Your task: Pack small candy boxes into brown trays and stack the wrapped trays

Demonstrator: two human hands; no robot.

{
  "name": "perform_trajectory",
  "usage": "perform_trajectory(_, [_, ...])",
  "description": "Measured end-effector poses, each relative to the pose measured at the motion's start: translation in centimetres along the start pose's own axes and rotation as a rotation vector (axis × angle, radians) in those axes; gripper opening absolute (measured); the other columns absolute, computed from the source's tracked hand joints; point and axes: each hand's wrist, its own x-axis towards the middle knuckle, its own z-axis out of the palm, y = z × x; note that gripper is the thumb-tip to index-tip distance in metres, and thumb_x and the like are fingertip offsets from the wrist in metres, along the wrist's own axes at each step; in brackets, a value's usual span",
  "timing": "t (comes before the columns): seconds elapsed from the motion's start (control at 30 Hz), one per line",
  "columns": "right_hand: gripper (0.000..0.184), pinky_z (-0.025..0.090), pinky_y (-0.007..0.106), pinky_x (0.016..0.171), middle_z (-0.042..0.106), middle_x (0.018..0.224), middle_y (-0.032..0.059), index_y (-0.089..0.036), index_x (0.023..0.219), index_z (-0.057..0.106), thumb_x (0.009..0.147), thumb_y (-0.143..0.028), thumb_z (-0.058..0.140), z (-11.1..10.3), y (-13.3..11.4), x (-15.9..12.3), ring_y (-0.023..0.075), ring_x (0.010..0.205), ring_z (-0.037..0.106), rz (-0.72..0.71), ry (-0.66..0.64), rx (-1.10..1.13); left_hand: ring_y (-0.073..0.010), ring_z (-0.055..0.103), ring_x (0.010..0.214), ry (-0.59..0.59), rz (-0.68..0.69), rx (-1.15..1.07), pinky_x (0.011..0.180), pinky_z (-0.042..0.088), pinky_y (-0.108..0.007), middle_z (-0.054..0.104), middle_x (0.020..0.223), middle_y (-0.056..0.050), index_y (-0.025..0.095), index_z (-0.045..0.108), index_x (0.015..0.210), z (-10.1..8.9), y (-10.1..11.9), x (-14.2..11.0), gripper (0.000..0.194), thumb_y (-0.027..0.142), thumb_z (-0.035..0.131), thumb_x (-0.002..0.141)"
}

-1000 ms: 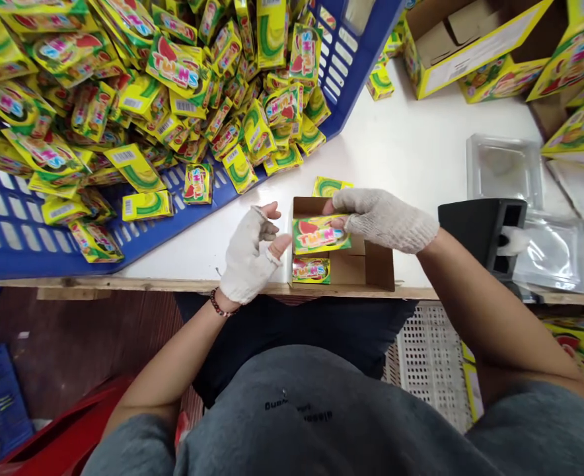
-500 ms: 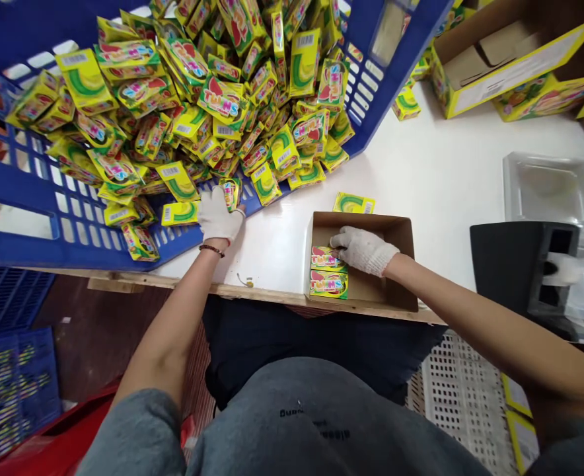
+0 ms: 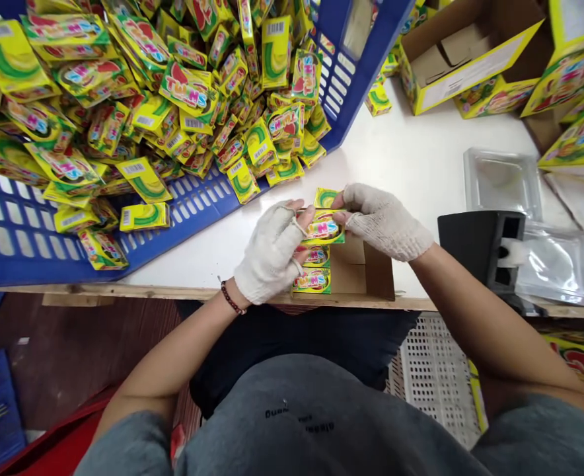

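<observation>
Packet (image 3: 323,227), yellow, with TWINS in multicoloured letters across its face, pinched between the fingertips of both hands. Long axis running roughly side to side, rising slightly toward the right hand; face turned up, the lettering tilted. Left hand (image 3: 271,251) and right hand (image 3: 385,221) in white knit fingerless gloves, bare fingertips closed on the packet's two ends. Beaded bracelet (image 3: 231,297) around the left wrist.

Just below the fingers, more TWINS packets (image 3: 312,280) stacked inside an open cardboard box (image 3: 378,271), the box partly hidden under the hands. Just beyond the fingers, a loose yellow packet (image 3: 326,197) on a white table (image 3: 411,139). Left of the fingers, a blue plastic crate (image 3: 193,198) heaped with matching packets, barcodes showing on many. Right of the fingers, a black holder (image 3: 480,248) beside clear plastic trays (image 3: 503,183); farther beyond, yellow cartons (image 3: 463,56) printed with similar bright artwork. Nearer than the fingers, the table's wooden edge (image 3: 173,291), then a brown floor (image 3: 88,337) and a white perforated crate (image 3: 435,377), with the person's grey shirt (image 3: 292,410) at the bottom of the view.
</observation>
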Motion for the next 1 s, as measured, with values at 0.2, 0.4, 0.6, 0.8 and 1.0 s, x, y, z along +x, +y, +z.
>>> perform_trajectory(0.2, [0.015,0.052,0.033,0.077,0.073,0.093,0.0056,-0.021,0.103,0.066,0.093,-0.026,0.056,1.4,3.4,-0.5,0.0217,0.084,0.067,0.161,0.057,-0.353,-0.0314,0.068,0.106,-0.591,-0.034,0.163,0.103,0.049,-0.048,0.074,0.105,-0.016,0.012,0.073,0.103,1.7,5.5,0.1,0.042,0.05,0.056,0.102])
perform_trajectory(0.4, [0.038,0.051,0.034,0.09,0.071,0.124,0.0166,-0.015,0.127,0.069,0.105,-0.017,0.038,4.8,3.2,1.2,0.0268,0.111,0.068,0.126,-0.152,-0.767,-0.0371,0.07,0.109,-1.014,-0.159,0.319,0.119,0.029,-0.054,0.078,0.108,-0.023,0.004,0.08,0.113,3.5,7.5,0.7,0.078,0.074,0.048,0.099])
perform_trajectory(0.6, [0.054,0.049,0.033,0.073,0.056,0.143,0.0261,-0.011,0.157,0.049,0.107,-0.011,0.026,6.2,1.2,1.1,0.0276,0.107,0.069,0.198,-0.292,-1.098,-0.0342,0.07,0.105,-1.005,-0.275,0.222,0.105,0.04,-0.05,0.077,0.11,-0.022,0.008,0.079,0.111,2.9,7.0,2.8,0.063,0.061,0.046,0.104])
perform_trajectory(0.8, [0.038,0.053,0.035,0.087,0.07,0.126,0.0207,-0.013,0.128,0.074,0.103,-0.013,0.044,5.0,2.5,1.4,0.0266,0.107,0.071,0.005,-0.407,-1.02,-0.0365,0.065,0.122,-0.998,-0.436,0.374,0.102,0.041,-0.045,0.07,0.129,-0.026,0.002,0.07,0.128,4.6,5.3,5.4,0.045,0.031,0.065,0.094])
perform_trajectory(1.0, [0.042,0.052,0.034,0.101,0.078,0.125,0.0105,-0.02,0.132,0.075,0.1,-0.015,0.048,0.0,1.2,5.2,0.026,0.116,0.072,-0.043,-0.133,-0.916,-0.034,0.07,0.108,-1.057,-0.418,0.384,0.095,0.044,-0.044,0.074,0.116,-0.024,0.005,0.071,0.121,5.4,4.8,4.9,0.041,0.031,0.072,0.089])
